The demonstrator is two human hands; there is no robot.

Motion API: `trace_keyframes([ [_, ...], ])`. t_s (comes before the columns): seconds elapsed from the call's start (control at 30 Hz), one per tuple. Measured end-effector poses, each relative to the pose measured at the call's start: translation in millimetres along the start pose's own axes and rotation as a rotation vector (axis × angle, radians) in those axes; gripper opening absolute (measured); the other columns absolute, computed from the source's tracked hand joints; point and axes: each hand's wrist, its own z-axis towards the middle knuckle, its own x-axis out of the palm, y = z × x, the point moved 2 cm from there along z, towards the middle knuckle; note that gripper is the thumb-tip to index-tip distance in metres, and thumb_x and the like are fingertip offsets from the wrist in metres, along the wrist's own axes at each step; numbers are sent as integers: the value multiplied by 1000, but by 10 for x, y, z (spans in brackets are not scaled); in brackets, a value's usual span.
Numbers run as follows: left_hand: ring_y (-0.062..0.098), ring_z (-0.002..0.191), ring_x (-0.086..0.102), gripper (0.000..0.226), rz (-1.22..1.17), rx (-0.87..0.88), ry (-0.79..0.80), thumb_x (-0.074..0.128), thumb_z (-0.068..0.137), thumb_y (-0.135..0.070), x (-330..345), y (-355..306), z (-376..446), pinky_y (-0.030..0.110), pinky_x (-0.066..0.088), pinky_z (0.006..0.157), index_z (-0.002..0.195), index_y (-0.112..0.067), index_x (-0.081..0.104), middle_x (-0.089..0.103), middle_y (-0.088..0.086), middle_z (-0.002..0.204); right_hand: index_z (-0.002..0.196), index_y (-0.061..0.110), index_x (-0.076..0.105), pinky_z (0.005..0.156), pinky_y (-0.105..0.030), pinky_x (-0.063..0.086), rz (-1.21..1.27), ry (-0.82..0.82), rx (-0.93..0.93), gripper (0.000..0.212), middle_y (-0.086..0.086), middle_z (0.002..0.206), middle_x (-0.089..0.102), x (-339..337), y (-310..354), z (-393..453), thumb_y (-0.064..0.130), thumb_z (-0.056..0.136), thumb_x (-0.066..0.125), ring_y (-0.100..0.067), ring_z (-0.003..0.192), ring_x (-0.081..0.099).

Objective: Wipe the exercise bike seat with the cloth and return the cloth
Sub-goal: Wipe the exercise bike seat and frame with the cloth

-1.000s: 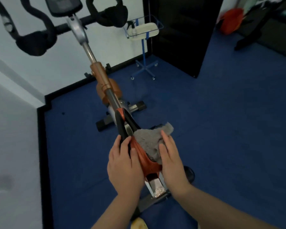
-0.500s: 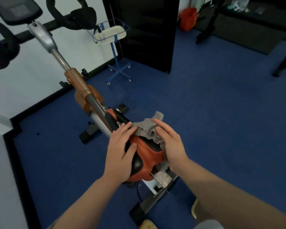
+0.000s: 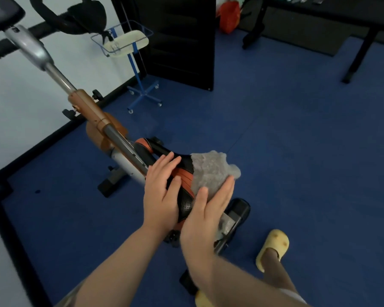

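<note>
Cloth [image 3: 211, 171] has slid right across seat [image 3: 182, 180], under right hand [image 3: 206, 218].

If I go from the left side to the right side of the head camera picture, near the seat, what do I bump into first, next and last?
Left hand flat on the seat → orange and black bike seat → grey cloth under the right hand → yellow slipper on the blue floor.

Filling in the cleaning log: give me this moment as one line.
step: wiping | right hand: flat on grey cloth, on seat | left hand: steadying seat | cloth not returned
</note>
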Motion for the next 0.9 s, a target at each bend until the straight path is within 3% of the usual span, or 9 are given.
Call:
trace_keyframes([
  [0.17, -2, 138, 24, 39, -8, 2, -10, 41, 91, -22, 3, 52, 8, 45, 20, 116, 128, -25, 54, 42, -15, 142, 144, 43, -13, 99, 8, 11, 172, 214, 119, 60, 32, 149, -12, -100, -55, -269, 36, 102, 29, 19, 134, 0],
  [0.23, -4, 137, 24, 39, -26, -8, -21, 41, 92, -23, 5, 37, 10, 43, 19, 117, 127, -25, 55, 42, -17, 141, 146, 43, -7, 90, 8, 26, 114, 247, 129, 58, 28, 149, 15, -253, -74, -222, 32, 102, 28, 11, 131, 25],
  [0.3, -5, 137, 24, 39, -43, -12, -29, 40, 92, -25, 7, 25, 10, 41, 16, 118, 127, -26, 55, 43, -16, 141, 147, 45, 2, 77, -2, 40, -46, 254, 86, 58, 16, 122, 51, -399, -101, -168, 28, 102, 34, 10, 98, 51],
  [0.33, -5, 137, 24, 39, -44, -14, -29, 40, 92, -25, 10, 19, 7, 41, 15, 118, 127, -26, 55, 43, -16, 142, 148, 43, 9, 74, -1, 40, -101, 247, 49, 59, 19, 114, 52, -460, -132, -136, 26, 101, 39, 15, 88, 51],
  [0.43, -6, 137, 23, 39, -38, -27, -25, 40, 91, -26, 8, 11, 4, 40, 14, 119, 127, -27, 55, 42, -15, 142, 141, 46, 26, 99, -12, 39, -180, 193, -56, 54, 38, 128, 40, -558, -172, -17, 31, 95, 52, 30, 107, 39],
  [0.53, -5, 137, 23, 39, -33, -26, -27, 39, 91, -26, 4, -5, 6, 40, 14, 119, 127, -27, 55, 42, -17, 141, 144, 45, 19, 119, -39, 20, -397, 100, -216, 61, 21, 156, 14, -550, -191, 70, 55, 89, 43, 2, 145, 7],
  [0.6, -4, 137, 24, 39, -33, -22, -29, 40, 91, -26, 6, 2, 3, 41, 15, 118, 127, -28, 55, 42, -17, 141, 149, 37, 16, 121, -40, 6, -459, 41, -388, 63, 13, 161, -1, -489, -165, 103, 49, 92, 41, -4, 146, -10],
  [0.7, -3, 137, 25, 38, -29, -24, -27, 40, 92, -25, 9, 8, 7, 43, 18, 117, 127, -28, 55, 42, -18, 140, 148, 24, 30, 121, -34, 9, -345, 51, -509, 48, 11, 160, 9, -285, -116, 184, 20, 100, 41, -3, 147, -3],
  [0.9, -1, 137, 27, 40, -19, -14, -23, 38, 91, -27, 17, 45, 21, 42, 23, 116, 127, -25, 56, 44, -15, 141, 151, 16, 21, 121, -28, 3, -303, -77, -453, 50, 6, 162, 5, 4, -183, -6, 26, 102, 24, -8, 148, -4],
])
